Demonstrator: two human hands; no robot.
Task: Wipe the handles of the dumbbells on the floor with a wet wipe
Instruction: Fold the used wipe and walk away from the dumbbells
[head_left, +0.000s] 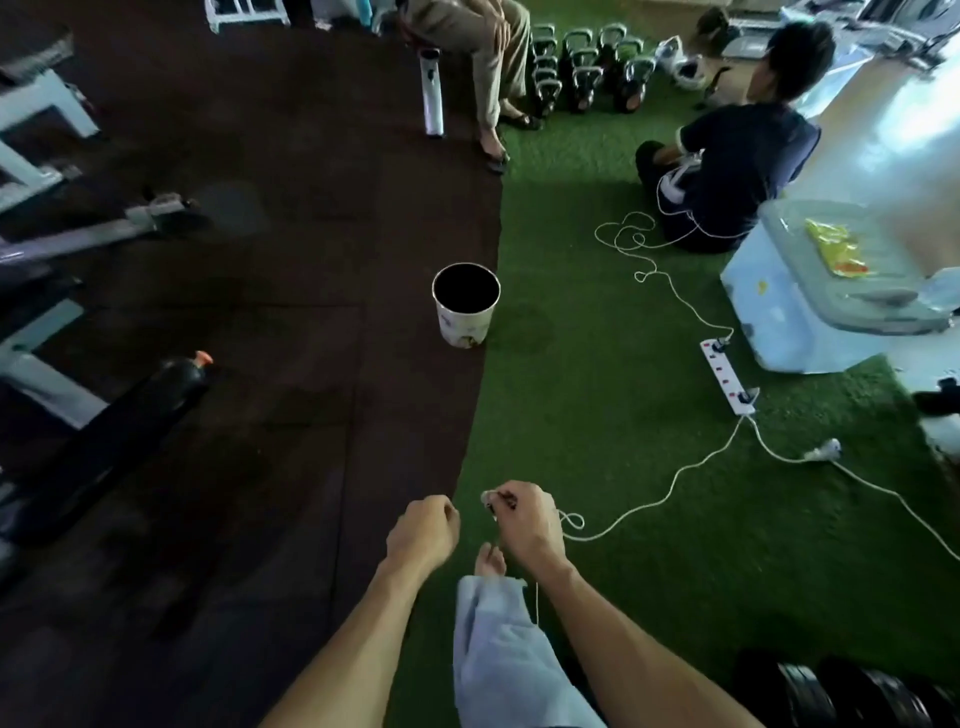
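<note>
While crouched at the seam of dark mat and green turf: two bare forearms reaching forward, one pale trouser leg and one bare foot between them. Left hand loosely curled, holding nothing visible. Right hand pinching a small whitish wad, probably the wet wipe, at the fingertips; too blurred to confirm. Dumbbells, dark, at bottom right on the turf, well apart from both hands; count unclear, at least two. One white cable looping just beside the right hand toward one power strip. One open bin farther ahead on the seam. Two people beyond, one seated on the turf, one on a bench. Cluster of kettlebells at the far edge.
</note>
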